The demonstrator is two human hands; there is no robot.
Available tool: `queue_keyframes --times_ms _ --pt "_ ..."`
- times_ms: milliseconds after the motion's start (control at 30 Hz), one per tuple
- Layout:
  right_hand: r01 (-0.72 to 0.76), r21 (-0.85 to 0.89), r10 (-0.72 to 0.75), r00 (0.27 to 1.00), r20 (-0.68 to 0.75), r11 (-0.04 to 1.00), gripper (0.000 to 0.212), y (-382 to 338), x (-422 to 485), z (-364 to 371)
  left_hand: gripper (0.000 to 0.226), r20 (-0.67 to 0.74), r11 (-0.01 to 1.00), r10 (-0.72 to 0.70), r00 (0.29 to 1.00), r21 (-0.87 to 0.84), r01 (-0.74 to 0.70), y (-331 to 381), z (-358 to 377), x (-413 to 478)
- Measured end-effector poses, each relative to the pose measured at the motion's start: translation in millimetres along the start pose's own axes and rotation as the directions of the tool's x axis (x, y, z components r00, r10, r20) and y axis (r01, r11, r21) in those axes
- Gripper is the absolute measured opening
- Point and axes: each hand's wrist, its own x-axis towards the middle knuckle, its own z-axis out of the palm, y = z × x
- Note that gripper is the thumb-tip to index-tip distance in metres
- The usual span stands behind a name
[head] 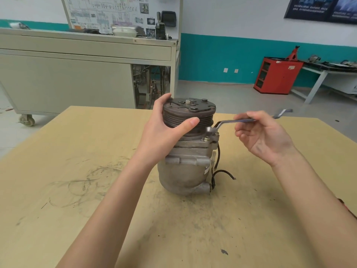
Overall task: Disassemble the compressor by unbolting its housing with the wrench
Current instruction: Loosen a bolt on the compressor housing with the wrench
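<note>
On compressor (185, 151): hands, wrench (241, 120).

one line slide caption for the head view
Left hand steadies the upright compressor by its pulley while the right hand works an offset wrench on a housing bolt.

The upright compressor (186, 151) is gripped at its pulley by the left hand (166, 130); the wrench (245, 120), held by the right hand (264, 136), is set on a housing bolt (211, 130).
</note>
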Motion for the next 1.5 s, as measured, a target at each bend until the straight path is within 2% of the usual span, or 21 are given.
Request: queue_keyframes --times_ms 67,167,333,433,533,600,667,767,867,933,1000,1067,1133,1233,1333,1433,1500 --pt "0.114 -0.040 -0.116 0.993 -0.034 0.993 0.051 -1 -13 0 0.081 0.001 1.000 -0.002 1.000 -0.008 0.002 0 0 0" --pt "0.293 -0.253 -0.313 0.949 -0.042 0.922 0.038 6 -38 7 0.081 -0.002 1.000 0.000 1.000 -0.006 0.000 0 0 0" --pt "0.431 -0.410 -0.487 0.872 -0.039 0.804 0.031 21 -60 21 0.081 -0.009 1.000 0.002 1.000 -0.001 -0.002 0 0 0" --pt "0.443 -0.451 -0.509 0.860 -0.030 0.775 0.030 26 -60 26 0.082 -0.010 1.000 0.005 1.000 0.005 -0.005 0 1 -1" --pt "0.435 -0.433 -0.496 0.868 -0.032 0.790 0.030 24 -58 25 0.081 -0.011 1.000 0.005 1.000 0.005 -0.005 0 0 0" --pt "0.371 -0.385 -0.414 0.910 -0.030 0.845 0.032 17 -51 19 0.081 -0.011 1.000 0.005 1.000 0.001 -0.005 0 0 0" --pt "0.230 -0.287 -0.242 0.970 -0.008 0.930 0.031 7 -39 9 0.080 -0.010 1.000 0.005 1.000 -0.001 -0.005 -1 0 0" --pt "0.027 -0.211 -0.022 0.999 0.028 0.977 0.028 -5 -14 3 0.079 -0.005 1.000 -0.001 1.000 0.001 0.001 0 -1 0" --pt "-0.029 -0.157 0.030 1.000 0.004 0.987 0.040 -1 9 4 0.078 -0.008 1.000 -0.006 1.000 0.003 0.006 1 -1 0" --pt "-0.035 -0.082 0.035 0.999 0.000 0.996 0.035 6 14 6 0.078 -0.011 1.000 -0.007 1.000 0.011 0.007 1 -1 0" --pt "-0.019 0.023 0.018 0.999 0.028 1.000 0.027 13 9 7 0.079 -0.008 1.000 -0.008 1.000 0.011 0.008 1 -1 -1" --pt "0.079 0.057 -0.079 0.997 -0.007 0.995 0.027 16 -2 6 0.082 -0.008 1.000 -0.008 1.000 0.009 0.008 1 0 -1" --pt "0.236 -0.016 -0.237 0.970 -0.056 0.972 0.029 16 -17 8 0.084 -0.006 1.000 -0.012 1.000 0.003 0.012 0 0 -1" --pt "0.393 -0.205 -0.408 0.912 -0.035 0.896 0.020 19 -40 16 0.083 -0.008 1.000 -0.010 1.000 0.003 0.010 -1 -1 0" --pt "0.424 -0.329 -0.455 0.890 -0.021 0.844 0.014 22 -55 27 0.079 -0.013 1.000 -0.004 1.000 0.008 0.004 -2 0 0" --pt "0.430 -0.369 -0.472 0.881 -0.029 0.824 0.020 25 -62 35 0.078 -0.018 1.000 0.006 1.000 0.012 -0.006 -2 0 0" --pt "0.429 -0.403 -0.484 0.874 -0.042 0.809 0.016 26 -63 37 0.077 -0.025 1.000 0.009 1.000 0.015 -0.009 -2 0 0"
